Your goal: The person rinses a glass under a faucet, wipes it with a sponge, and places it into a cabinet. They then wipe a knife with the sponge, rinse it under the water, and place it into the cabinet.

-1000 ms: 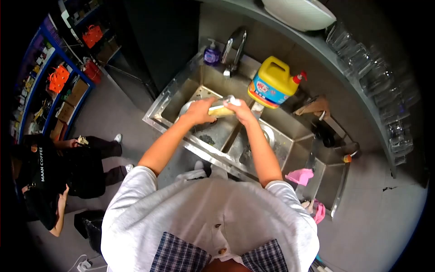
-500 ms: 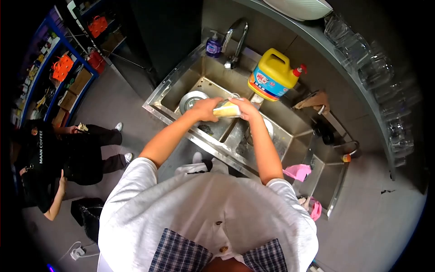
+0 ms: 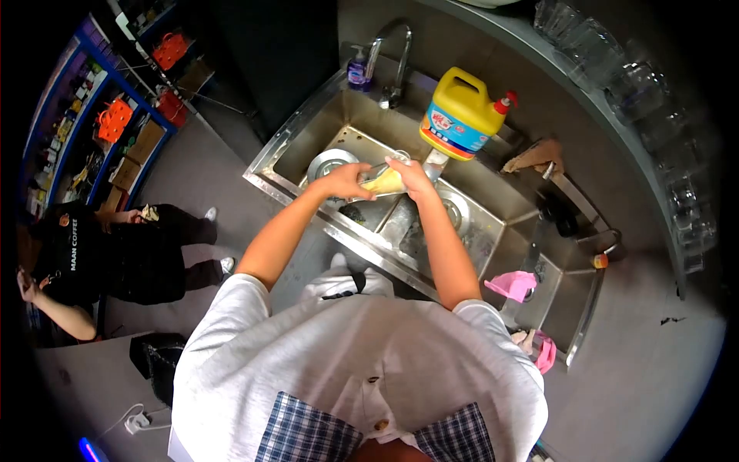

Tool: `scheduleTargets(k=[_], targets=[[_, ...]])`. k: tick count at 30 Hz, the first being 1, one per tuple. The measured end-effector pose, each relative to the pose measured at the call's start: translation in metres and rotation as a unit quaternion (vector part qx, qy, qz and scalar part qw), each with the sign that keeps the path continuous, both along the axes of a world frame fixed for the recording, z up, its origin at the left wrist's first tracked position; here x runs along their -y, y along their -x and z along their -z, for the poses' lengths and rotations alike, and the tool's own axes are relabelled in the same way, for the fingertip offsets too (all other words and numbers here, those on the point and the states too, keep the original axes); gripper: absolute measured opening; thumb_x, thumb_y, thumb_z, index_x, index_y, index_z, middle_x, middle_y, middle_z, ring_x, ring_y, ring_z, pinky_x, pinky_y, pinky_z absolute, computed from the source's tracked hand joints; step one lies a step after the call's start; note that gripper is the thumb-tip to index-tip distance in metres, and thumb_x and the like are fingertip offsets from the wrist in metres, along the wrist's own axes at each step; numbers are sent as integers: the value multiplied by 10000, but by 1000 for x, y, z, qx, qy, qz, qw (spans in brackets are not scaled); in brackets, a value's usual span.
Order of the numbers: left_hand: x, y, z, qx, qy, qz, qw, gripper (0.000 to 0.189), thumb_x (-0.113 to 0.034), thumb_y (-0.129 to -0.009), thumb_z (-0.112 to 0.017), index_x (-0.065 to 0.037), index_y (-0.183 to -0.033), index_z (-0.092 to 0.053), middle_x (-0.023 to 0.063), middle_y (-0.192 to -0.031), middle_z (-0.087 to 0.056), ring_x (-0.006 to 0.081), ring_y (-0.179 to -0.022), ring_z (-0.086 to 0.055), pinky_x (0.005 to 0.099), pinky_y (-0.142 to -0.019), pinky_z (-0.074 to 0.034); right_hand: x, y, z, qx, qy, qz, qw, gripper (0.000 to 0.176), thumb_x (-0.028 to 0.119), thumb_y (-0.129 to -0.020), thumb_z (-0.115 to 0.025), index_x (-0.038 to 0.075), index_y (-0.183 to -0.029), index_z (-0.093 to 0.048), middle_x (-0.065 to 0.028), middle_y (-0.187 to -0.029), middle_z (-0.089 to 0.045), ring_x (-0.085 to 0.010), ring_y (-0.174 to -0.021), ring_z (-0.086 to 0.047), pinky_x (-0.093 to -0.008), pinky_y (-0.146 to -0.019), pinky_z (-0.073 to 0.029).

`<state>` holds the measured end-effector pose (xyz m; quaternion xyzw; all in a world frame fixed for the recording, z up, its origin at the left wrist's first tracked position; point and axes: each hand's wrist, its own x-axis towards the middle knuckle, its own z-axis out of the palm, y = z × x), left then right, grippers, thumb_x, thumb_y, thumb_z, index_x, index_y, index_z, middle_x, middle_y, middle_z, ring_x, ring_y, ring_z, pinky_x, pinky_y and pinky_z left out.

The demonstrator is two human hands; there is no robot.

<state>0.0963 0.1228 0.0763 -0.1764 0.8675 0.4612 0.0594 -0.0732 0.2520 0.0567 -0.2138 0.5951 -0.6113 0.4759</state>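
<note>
A clear cup with pale yellow stuff on it (image 3: 385, 182) is held between my two hands over the steel sink (image 3: 339, 229). My left hand (image 3: 345, 181) grips its left end with bent fingers. Around the right end are the fingers of my right hand (image 3: 414, 177). Whether the yellow is inside the cup or a sponge against it, I cannot tell. Below my left hand, a round metal drain (image 3: 322, 163) and a dark scrubber (image 3: 352, 213) show in the left basin.
Behind the basins stand a faucet (image 3: 402, 61), a purple soap bottle (image 3: 357, 71) and a yellow jug (image 3: 465, 115). Pink gloves (image 3: 512, 286) hang at the right. Glasses line a shelf (image 3: 539, 58). A person in black (image 3: 115, 254) stands at the left.
My hands have shifted slightly and the held item is turned to a steeper tilt. The other person's forearm has moved outward to the left. The camera view has shifted a little.
</note>
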Motion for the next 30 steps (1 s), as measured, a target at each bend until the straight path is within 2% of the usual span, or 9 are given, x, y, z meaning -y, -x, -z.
scheduleTargets(k=[2, 3, 11, 17, 18, 21, 24, 28, 30], targets=[[-7, 3, 5, -71, 98, -15, 992, 861, -393, -557, -809, -30, -1264, -475, 151, -891, -634, 278, -833, -632, 352, -722, -488, -2, 6, -4, -29, -20, -1, 999, 351, 307, -810, -699, -29, -890, -636, -78, -807, -655, -140, -691, -620, -274, -633, -482], [-17, 5, -22, 0, 112, 10, 994, 862, -354, -610, -799, -42, -1321, -424, 217, -1097, -611, 333, -1018, -599, 379, -863, -466, -2, 9, -8, -51, -33, 4, 998, 366, 316, -814, -692, -35, -897, -632, -85, -816, -654, -145, -701, -620, -278, -635, -482], [-43, 8, -23, -63, 370, -24, 927, 838, -220, -623, -758, -157, -1339, -327, 144, -976, -564, 336, -856, -600, 425, -741, -484, 4, 23, -1, -36, -60, 34, 997, 455, 384, -863, -622, -44, -1018, -593, -114, -947, -640, -176, -825, -611, -308, -708, -491], [-34, -1, -26, -64, 206, -58, 975, 838, -262, -579, -798, -134, -1312, -412, 161, -1032, -605, 342, -957, -590, 416, -805, -479, -8, 31, -3, 199, 38, -116, 972, 414, 390, -882, -597, 5, -1034, -605, -68, -974, -646, -174, -839, -621, -288, -763, -498], [-29, -2, -14, -61, 155, -72, 983, 837, -311, -565, -814, -88, -1290, -459, 176, -1085, -610, 331, -1021, -579, 389, -860, -465, -22, 15, -42, 111, 4, -103, 989, 373, 350, -879, -611, 13, -1038, -610, -63, -991, -646, -160, -869, -623, -281, -782, -490], [-32, -6, -5, -94, 51, -92, 990, 825, -283, -574, -830, -17, -1273, -481, 154, -1128, -603, 238, -1025, -578, 322, -914, -433, -17, 16, -21, -7, 50, -144, 988, 294, 246, -847, -657, 19, -1030, -621, -28, -953, -648, -116, -868, -601, -257, -773, -466], [-30, -7, 8, -194, -63, -58, 977, 739, -223, -616, -817, -35, -1257, -501, 89, -1045, -624, 168, -904, -591, 300, -802, -484, -20, 11, -20, -50, 78, -123, 988, 250, 217, -839, -665, 21, -990, -624, -17, -916, -641, -100, -849, -586, -244, -758, -453], [-29, -9, -4, -72, -223, -49, 971, 601, -189, -676, -790, -70, -1207, -534, 0, -876, -620, 68, -680, -561, 217, -491, -445, -22, 11, -11, -91, 82, -80, 989, 244, 231, -849, -660, 33, -981, -608, -10, -922, -626, -87, -838, -571, -245, -750, -455], [-23, -10, -3, -31, -275, -39, 960, 605, -192, -674, -793, -68, -1206, -533, 2, -876, -618, 68, -683, -562, 216, -493, -444, -23, 14, -10, -19, 99, -103, 990, 272, 256, -866, -641, 31, -1013, -601, -18, -928, -626, -93, -840, -575, -246, -750, -458]])
